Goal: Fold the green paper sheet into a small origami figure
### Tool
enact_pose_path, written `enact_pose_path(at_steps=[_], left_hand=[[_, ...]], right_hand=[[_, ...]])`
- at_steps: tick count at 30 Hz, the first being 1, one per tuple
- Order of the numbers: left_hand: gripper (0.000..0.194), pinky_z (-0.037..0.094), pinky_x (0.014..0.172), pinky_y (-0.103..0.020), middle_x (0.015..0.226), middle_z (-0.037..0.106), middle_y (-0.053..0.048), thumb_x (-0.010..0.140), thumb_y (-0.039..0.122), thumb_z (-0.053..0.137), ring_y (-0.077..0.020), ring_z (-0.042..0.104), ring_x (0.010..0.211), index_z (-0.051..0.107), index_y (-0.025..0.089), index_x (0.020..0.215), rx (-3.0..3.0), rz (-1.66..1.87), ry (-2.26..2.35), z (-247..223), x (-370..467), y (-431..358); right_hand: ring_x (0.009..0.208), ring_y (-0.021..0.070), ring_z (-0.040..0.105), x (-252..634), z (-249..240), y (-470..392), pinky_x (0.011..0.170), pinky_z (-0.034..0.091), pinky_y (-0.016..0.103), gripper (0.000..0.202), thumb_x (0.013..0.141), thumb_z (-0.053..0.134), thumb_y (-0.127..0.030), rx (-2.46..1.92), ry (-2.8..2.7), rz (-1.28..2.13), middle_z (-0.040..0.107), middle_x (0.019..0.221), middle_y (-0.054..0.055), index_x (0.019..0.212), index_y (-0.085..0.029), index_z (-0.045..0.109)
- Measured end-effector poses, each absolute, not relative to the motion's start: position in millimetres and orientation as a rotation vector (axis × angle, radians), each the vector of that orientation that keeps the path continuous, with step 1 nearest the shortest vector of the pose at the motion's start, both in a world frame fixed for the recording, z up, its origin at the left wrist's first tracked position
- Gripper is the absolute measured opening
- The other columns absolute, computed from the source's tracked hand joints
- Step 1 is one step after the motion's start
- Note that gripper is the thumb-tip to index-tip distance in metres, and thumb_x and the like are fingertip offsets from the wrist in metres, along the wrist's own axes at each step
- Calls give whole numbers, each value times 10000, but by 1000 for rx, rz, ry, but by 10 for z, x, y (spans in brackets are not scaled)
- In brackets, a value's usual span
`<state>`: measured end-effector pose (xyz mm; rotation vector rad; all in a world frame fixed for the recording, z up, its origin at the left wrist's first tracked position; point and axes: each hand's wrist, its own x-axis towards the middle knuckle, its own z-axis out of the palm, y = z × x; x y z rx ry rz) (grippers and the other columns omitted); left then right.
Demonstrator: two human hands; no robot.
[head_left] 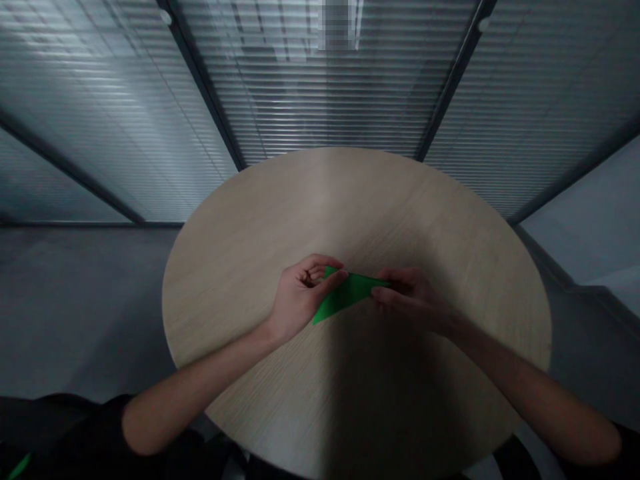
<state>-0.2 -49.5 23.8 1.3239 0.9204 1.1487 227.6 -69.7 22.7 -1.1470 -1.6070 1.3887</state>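
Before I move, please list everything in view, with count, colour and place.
Sheet: 1, green, between both hands
Table: 1, pale wood, centre
Blinds: several, grey, behind table
Bars: several, dark, between blinds
Pale spots: 2, whitish, high on bars
Side panel: 1, pale grey, right edge
Floor: 1, grey, beside table
Strip: 1, green, bottom left corner, unclear
Dark shapes: several, black, bottom edge, unclear
Sleeves: 2, black, bottom corners
Forearms: 2, bare, partly over table
Left hand: 1, bare, on sheet's left end
Right hand: 1, bare, on sheet's right end
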Motion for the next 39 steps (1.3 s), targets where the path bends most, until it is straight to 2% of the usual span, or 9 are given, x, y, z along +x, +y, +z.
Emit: enact_pose_path(at_steps=[6, 12, 15, 17, 21, 24, 27, 39], left_hand=[[146, 374, 472, -210, 547, 536, 62, 819, 306, 824, -88, 485, 495, 746, 197, 875, 1352, 1204, 969, 270, -4, -525], [166, 345, 475, -206, 611, 602, 43, 815, 301, 829, -83, 486, 515, 752, 201, 923, 1320, 1249, 1002, 252, -3, -532], [190, 341, 474, -200, 576, 543, 61, 814, 316, 828, -81, 463, 504, 749, 199, 941, 1332, 1231, 980, 253, -4, -523], [232, 364, 488, -194, 587, 542, 63, 804, 329, 836, -83, 481, 520, 741, 196, 969, 1330, 1210, 950, 262, -1, -515], [373, 409, 500, -187, 670, 631, 41, 776, 365, 864, -97, 554, 560, 705, 190, 1064, 1249, 1043, 873, 275, 11, -505], [298, 389, 462, -186, 645, 627, 26, 803, 415, 843, -94, 533, 523, 692, 174, 893, 1231, 918, 851, 277, 15, -511], [356, 338, 423, -187, 572, 573, 27, 836, 460, 805, -82, 463, 471, 631, 176, 712, 1277, 892, 866, 279, 14, -520], [510, 207, 420, -224, 530, 350, 53, 881, 499, 733, -83, 310, 470, 471, 197, 564, 1422, 945, 983, 250, -1, -511]], right_hand=[[538, 112, 567, 2262, 215, -688, 512, 449, 226, 379, 908, 719, -511, -1139, -1603, 1321, 655, 626, 14, 725, -180, 713], [527, 116, 582, 2257, 209, -687, 507, 463, 227, 380, 894, 730, -524, -1156, -1573, 1301, 666, 614, 15, 719, -187, 707], [513, 118, 578, 2243, 190, -683, 490, 464, 230, 384, 864, 752, -544, -1183, -1545, 1286, 655, 606, 9, 727, -191, 692], [505, 118, 572, 2236, 170, -681, 479, 462, 231, 379, 844, 765, -549, -1198, -1515, 1267, 652, 609, 6, 750, -190, 693], [501, 113, 568, 2238, 138, -680, 473, 456, 224, 351, 833, 769, -522, -1202, -1474, 1253, 645, 610, 1, 773, -186, 688], [505, 108, 571, 2247, 143, -684, 478, 456, 213, 312, 849, 755, -482, -1194, -1473, 1265, 640, 610, -4, 778, -187, 686], [528, 113, 590, 2247, 167, -685, 495, 477, 216, 292, 856, 750, -466, -1173, -1514, 1291, 659, 636, 2, 782, -188, 699], [523, 115, 584, 2231, 178, -685, 499, 468, 225, 380, 866, 758, -549, -1177, -1508, 1349, 679, 626, 12, 743, -192, 712]])
